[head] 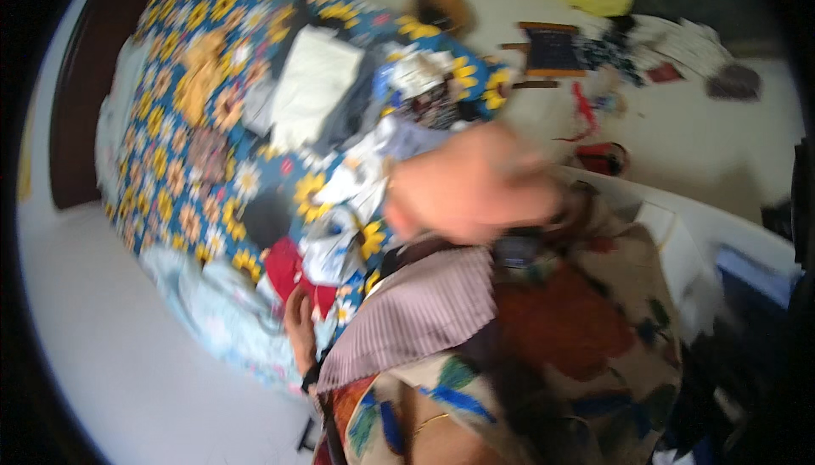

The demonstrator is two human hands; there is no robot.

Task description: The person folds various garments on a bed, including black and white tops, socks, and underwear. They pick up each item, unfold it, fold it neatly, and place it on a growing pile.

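My right hand (471, 185) is a large motion blur near the centre, close to the camera; its fingers and anything in them cannot be made out. Low on the left, my left hand (300, 325) has its fingers extended beside a red cloth (286, 268). A mauve ribbed cloth (420, 312) spreads in front of my body between the two hands. Near them on the bed, a white and blue plastic bag (332, 248) lies beside the red cloth, and a crumpled white cloth (356, 178) lies above it.
The bed's sunflower-print sheet (172, 172) holds a folded white cloth (315, 86), a yellow-orange cloth (202, 77) and a dark cloth (266, 217). A pale blue floral cloth (216, 312) lies along its edge. Clothes (675, 45) and a red bag (600, 158) are on the floor.
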